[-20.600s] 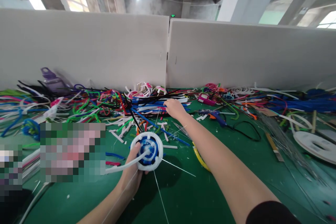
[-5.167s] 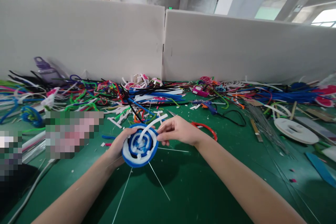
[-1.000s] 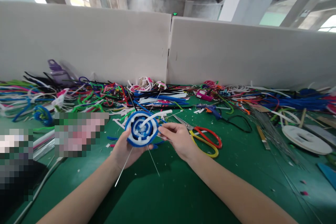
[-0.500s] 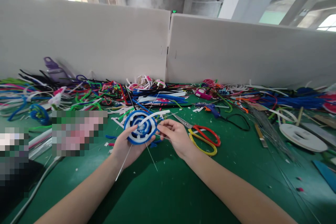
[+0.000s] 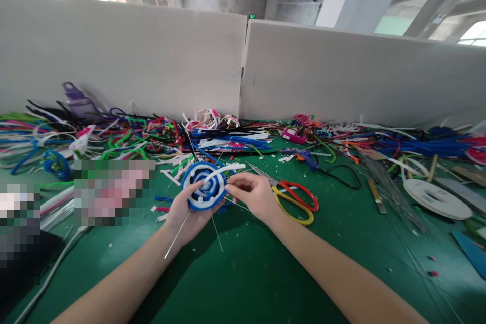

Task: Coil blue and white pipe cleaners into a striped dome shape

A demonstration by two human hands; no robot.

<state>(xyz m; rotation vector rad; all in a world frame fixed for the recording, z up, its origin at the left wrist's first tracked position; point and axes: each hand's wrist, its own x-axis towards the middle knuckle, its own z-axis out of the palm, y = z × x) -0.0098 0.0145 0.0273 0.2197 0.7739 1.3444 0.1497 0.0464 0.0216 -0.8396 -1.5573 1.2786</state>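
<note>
A round coil [image 5: 204, 186] of blue and white fuzzy strips, like pipe cleaners, rests in my left hand [image 5: 183, 217], with the thumb on its face and the fingers underneath. Thin stiff wires [image 5: 216, 230] stick out around it. A white strip end [image 5: 231, 167] stands out from its middle toward the upper right. My right hand [image 5: 252, 195] pinches at the coil's right edge with thumb and forefinger; what exactly lies between the fingertips is hidden. Just right of that hand, scissors [image 5: 292, 197] with one red and one yellow handle lie partly spread on the green table.
Piles of coloured strips [image 5: 231, 136] line the back of the green table [image 5: 235, 273] below a pale partition [image 5: 125, 55]. A blue glue gun [image 5: 309, 159] with a black cord lies beyond the scissors. To the right are a white spool [image 5: 436, 200] and a cutter knife [image 5: 375, 196].
The coil has shifted slightly right and turned a little in my left hand. My right fingers have closed in from a looser spread to a pinch at its edge.
</note>
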